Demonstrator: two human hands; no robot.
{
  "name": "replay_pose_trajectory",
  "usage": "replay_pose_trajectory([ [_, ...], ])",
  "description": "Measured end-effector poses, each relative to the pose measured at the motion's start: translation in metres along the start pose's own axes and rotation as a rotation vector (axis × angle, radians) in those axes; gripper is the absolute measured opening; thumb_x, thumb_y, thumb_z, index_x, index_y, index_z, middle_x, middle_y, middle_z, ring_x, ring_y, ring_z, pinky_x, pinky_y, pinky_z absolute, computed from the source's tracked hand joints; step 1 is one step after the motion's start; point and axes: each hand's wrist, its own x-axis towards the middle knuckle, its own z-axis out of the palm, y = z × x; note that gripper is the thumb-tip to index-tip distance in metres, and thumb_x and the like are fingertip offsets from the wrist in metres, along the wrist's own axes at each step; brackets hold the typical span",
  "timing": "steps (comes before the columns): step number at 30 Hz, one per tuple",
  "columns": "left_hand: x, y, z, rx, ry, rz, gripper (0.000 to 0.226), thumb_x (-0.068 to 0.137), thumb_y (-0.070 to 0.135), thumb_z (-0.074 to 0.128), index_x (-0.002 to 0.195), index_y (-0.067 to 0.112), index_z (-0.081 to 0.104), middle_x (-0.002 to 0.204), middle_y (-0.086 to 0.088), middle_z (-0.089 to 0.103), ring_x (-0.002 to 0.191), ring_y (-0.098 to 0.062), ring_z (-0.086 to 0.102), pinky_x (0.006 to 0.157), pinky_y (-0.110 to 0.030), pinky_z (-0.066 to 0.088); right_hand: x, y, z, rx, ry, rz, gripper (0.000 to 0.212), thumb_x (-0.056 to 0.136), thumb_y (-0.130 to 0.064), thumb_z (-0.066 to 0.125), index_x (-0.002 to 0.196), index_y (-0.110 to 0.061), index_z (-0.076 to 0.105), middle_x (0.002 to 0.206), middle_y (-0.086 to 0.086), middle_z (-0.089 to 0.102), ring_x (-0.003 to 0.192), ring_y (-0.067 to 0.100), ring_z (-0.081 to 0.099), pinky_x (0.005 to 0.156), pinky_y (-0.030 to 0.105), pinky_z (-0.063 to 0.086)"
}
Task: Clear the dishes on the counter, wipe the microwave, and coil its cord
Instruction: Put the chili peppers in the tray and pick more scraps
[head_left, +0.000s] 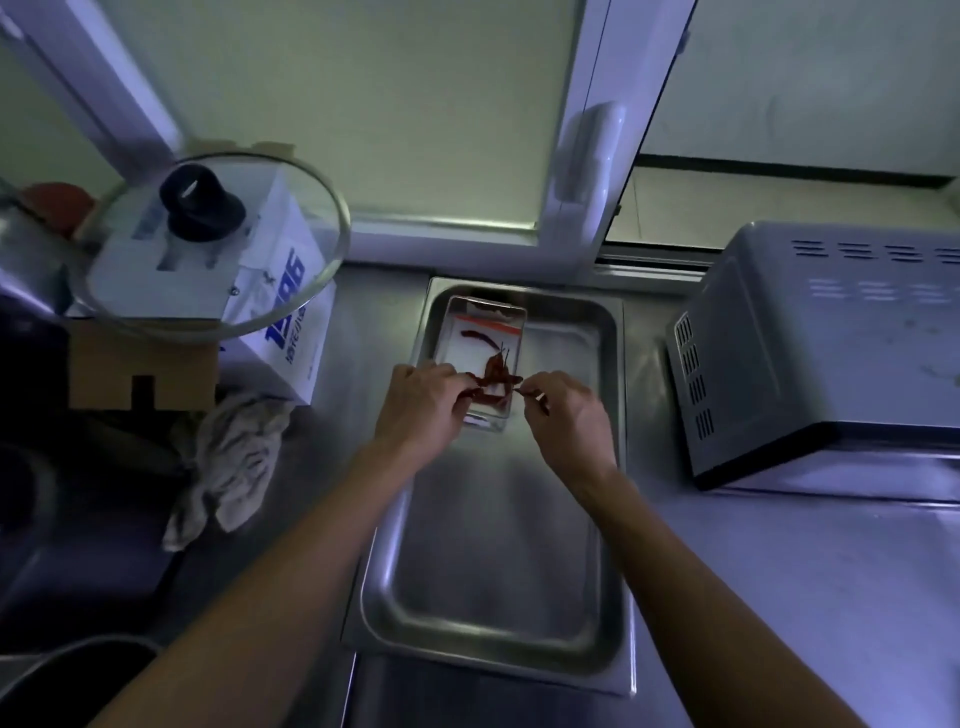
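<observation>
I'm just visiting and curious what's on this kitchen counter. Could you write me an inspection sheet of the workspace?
Surface: steel counter, dimly lit.
Job's things: long metal tray in the middle; small clear dish of dried red chillies sits at its far end; microwave at right, its vented side facing the tray.
Clutter: crumpled grey cloth at left; glass lid with black knob resting on a white box; cardboard box beside it.
Hands: left hand pinches chillies at the dish's near edge; right hand pinches a thin stem; fingers of both are curled.
Cables: nothing seen.
Surroundings: white-framed window behind the counter.
</observation>
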Motion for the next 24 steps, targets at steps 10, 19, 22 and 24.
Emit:
replay_pose_trajectory([
  [10, 0.075, -0.029, 0.043, -0.008, -0.039, 0.071, 0.021, 0.084, 0.021, 0.073, 0.106, 0.023, 0.073, 0.102, 0.002, 0.072, 0.098, -0.021, 0.062, 0.085, -0.037, 0.034, 0.055, 0.028, 0.036, 0.035, 0.007, 0.082, 0.011, 0.092, -0.009, 0.064, 0.099, -0.013, 0.071, 0.100, 0.003, 0.069, 0.080, 0.022, 0.065, 0.067, 0.043, 0.058],
  [19, 0.089, -0.042, 0.079, 0.038, -0.094, 0.112, 0.022, 0.092, 0.026, 0.063, 0.111, 0.022, 0.072, 0.104, 0.000, 0.072, 0.101, -0.024, 0.061, 0.089, -0.042, 0.036, 0.073, 0.053, 0.054, 0.072, -0.024, 0.117, 0.016, 0.091, -0.005, 0.062, 0.103, -0.013, 0.070, 0.102, 0.003, 0.068, 0.085, 0.020, 0.064, 0.071, 0.044, 0.056],
  [22, 0.085, -0.045, 0.083, 0.022, -0.096, 0.105, 0.025, 0.089, 0.021, 0.066, 0.113, 0.021, 0.071, 0.104, 0.000, 0.072, 0.101, -0.024, 0.060, 0.089, -0.040, 0.035, 0.076, 0.056, 0.059, 0.069, -0.034, 0.122, 0.016, 0.092, -0.007, 0.062, 0.103, -0.016, 0.069, 0.101, 0.000, 0.067, 0.085, 0.017, 0.063, 0.072, 0.043, 0.056],
  [24, 0.083, -0.047, 0.085, 0.011, -0.071, 0.108, 0.026, 0.087, 0.018, 0.067, 0.112, 0.020, 0.071, 0.104, 0.001, 0.072, 0.101, -0.023, 0.061, 0.089, -0.038, 0.034, 0.078, 0.056, 0.060, 0.066, -0.039, 0.114, 0.015, 0.093, -0.008, 0.062, 0.103, -0.016, 0.069, 0.101, 0.000, 0.067, 0.086, 0.017, 0.063, 0.072, 0.042, 0.056],
])
